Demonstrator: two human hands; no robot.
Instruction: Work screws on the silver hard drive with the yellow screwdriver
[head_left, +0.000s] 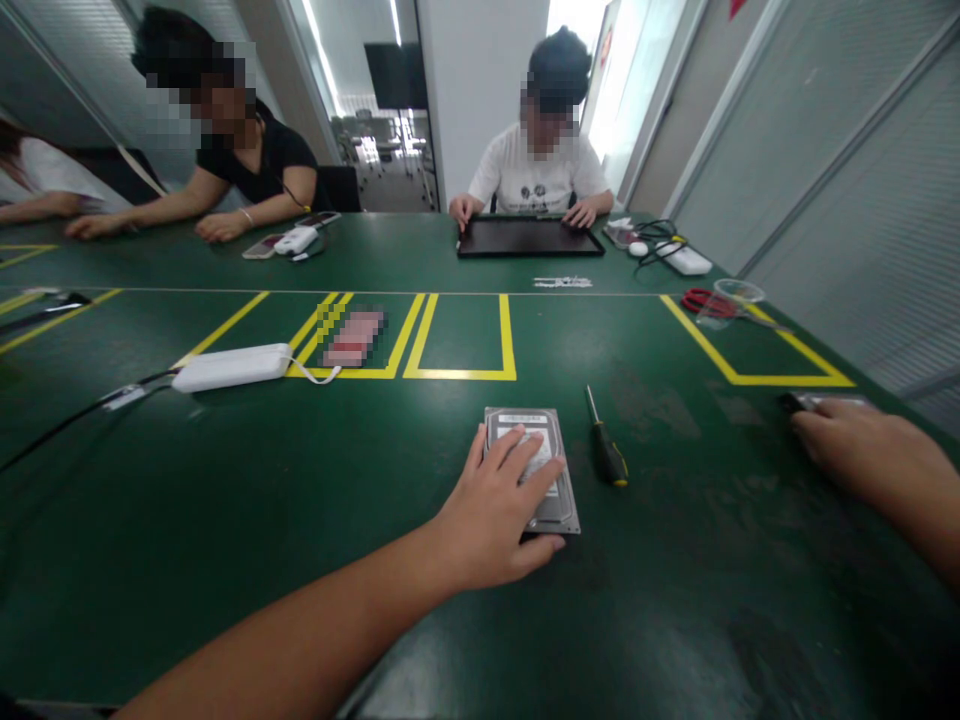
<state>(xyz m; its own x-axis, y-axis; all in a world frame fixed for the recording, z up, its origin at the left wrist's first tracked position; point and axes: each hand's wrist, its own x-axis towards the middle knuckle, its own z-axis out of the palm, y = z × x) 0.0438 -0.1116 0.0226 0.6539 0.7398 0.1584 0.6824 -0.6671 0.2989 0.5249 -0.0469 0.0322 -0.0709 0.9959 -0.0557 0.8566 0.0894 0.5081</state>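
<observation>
The left hand [495,505] rests on the hard drive [564,508]. Its fingers are spread apart across the upper face, with the thumb at the end nearest the wearer. The hard drive lies flat on the table [262,560], between the seam and the near edge and well in from the right edge.

The right hand [862,440] is at the right edge of the table, over a flat item [804,402] with a dark end. Its fingertips are hidden; whether the fingers are clamped on this item cannot be told.

A screwdriver [609,455] lies just right of the hard drive, shaft toward the far edge, apart from both hands. Yellow tape [460,375] marks outlines along the near side of the seam. Red-handled scissors [705,302] and a clear cup [739,291] are located near the right edge. Left of the drive, a white power bank [232,368] lies near a pink phone [356,338]. At the far edge, a co-worker touches a black-framed panel [529,237] with both hands.
</observation>
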